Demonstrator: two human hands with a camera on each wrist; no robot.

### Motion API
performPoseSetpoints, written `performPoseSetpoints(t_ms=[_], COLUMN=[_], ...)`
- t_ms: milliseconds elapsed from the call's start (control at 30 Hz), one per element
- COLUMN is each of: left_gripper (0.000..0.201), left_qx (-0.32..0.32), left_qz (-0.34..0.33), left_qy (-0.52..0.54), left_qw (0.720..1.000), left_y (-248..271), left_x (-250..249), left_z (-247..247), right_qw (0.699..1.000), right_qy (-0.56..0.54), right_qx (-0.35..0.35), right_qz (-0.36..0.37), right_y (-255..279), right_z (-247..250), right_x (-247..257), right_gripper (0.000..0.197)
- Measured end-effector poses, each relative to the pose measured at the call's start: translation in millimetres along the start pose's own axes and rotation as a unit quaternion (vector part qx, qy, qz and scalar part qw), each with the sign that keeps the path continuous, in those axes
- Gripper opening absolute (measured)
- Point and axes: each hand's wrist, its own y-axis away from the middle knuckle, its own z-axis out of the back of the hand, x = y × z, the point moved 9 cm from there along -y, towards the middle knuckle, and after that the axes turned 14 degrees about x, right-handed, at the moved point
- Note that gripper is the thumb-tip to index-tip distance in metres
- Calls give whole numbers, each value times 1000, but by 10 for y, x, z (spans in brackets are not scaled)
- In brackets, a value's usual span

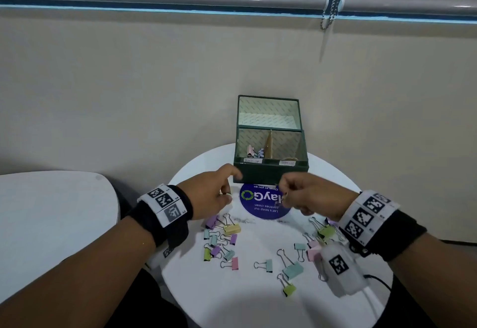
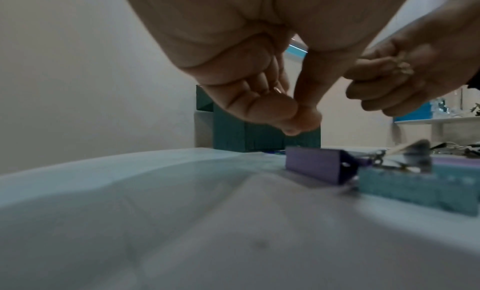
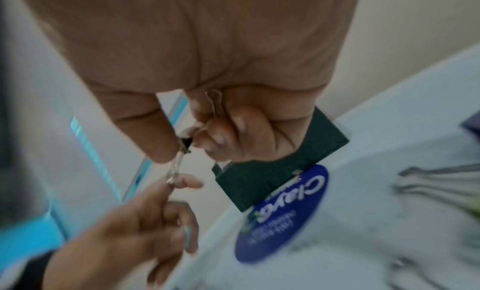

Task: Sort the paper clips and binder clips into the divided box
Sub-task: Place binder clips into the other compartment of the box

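Observation:
A dark green divided box (image 1: 271,172) stands open at the table's far side, with a few binder clips (image 1: 254,152) in its left compartment. My right hand (image 1: 282,193) hovers in front of the box. It pinches a small black binder clip (image 3: 185,144) between thumb and finger, its wire handle hanging down, and its curled fingers hold a silver paper clip (image 3: 215,104). My left hand (image 1: 228,193) is a short way to the left, apart from the right. Its fingers are curled and thumb and finger pinch together (image 2: 298,120); a small wire clip (image 2: 278,90) glints among its fingers.
Pastel binder clips lie in two clusters, left (image 1: 222,242) and right (image 1: 309,250), on the round white table (image 1: 258,302). A purple clip (image 2: 319,165) lies just under my left hand. A blue round sticker (image 1: 263,203) sits before the box. Another white table (image 1: 51,211) stands at left.

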Motion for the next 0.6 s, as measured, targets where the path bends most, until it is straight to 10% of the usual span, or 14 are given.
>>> performPoseSetpoints(t_ms=[100, 433, 600], left_gripper=[38, 37, 24], left_qx=[45, 144, 136], left_qz=[-16, 6, 11], left_qy=[-31, -71, -73], left_qw=[998, 987, 988], left_y=[-8, 15, -19], left_x=[-49, -72, -43], left_z=[-67, -273, -284], right_qw=[990, 970, 969], right_qy=[-115, 78, 135], right_qx=[-79, -229, -206], right_qz=[14, -11, -3], right_y=[-50, -529, -550], right_z=[296, 753, 647], right_x=[27, 554, 685], right_gripper=[24, 6, 46])
